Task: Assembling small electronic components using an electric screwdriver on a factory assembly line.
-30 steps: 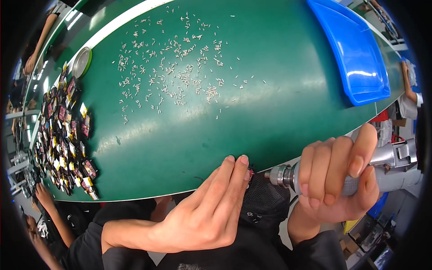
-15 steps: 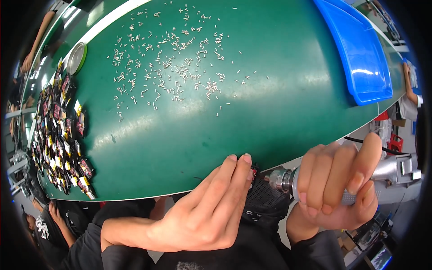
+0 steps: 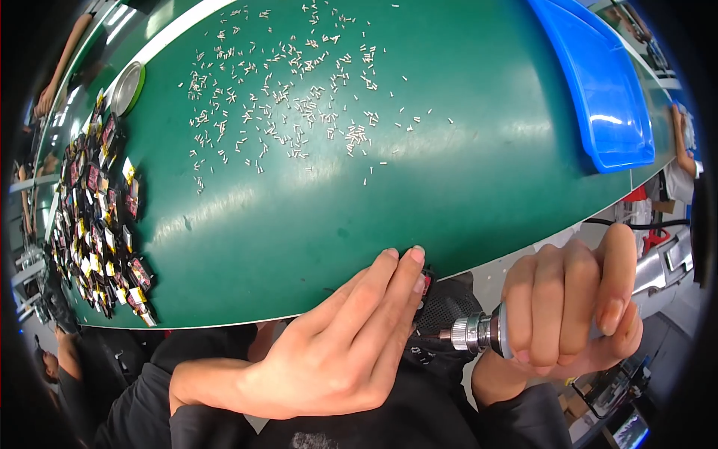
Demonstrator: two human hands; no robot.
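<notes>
Near the front edge of the green table, my left hand [image 3: 336, 344] is closed on a small black-and-red part [image 3: 427, 288], with its fingers pressed together. Most of that part is hidden behind the fingers, so its kind cannot be made out. To the right, my right hand [image 3: 565, 307] wraps round a silver power screwdriver [image 3: 473, 332]. Its tip points left, toward the left hand, and stands apart from the part. Many small silver screws [image 3: 359, 136] lie scattered over the far middle of the table [image 3: 284, 232].
A heap of small black, yellow-marked electronic modules [image 3: 97, 224] covers the table's left end, with a round green-rimmed tin [image 3: 129, 88] behind it. At the far right lies a blue plastic tray [image 3: 613, 112]. A black cable [image 3: 651, 224] runs behind the screwdriver. Other people sit nearby.
The screwdriver's tip has come lower, toward my body, and its rear end has tilted up a little. My left hand keeps its hold, almost unmoved. The view has shifted slightly.
</notes>
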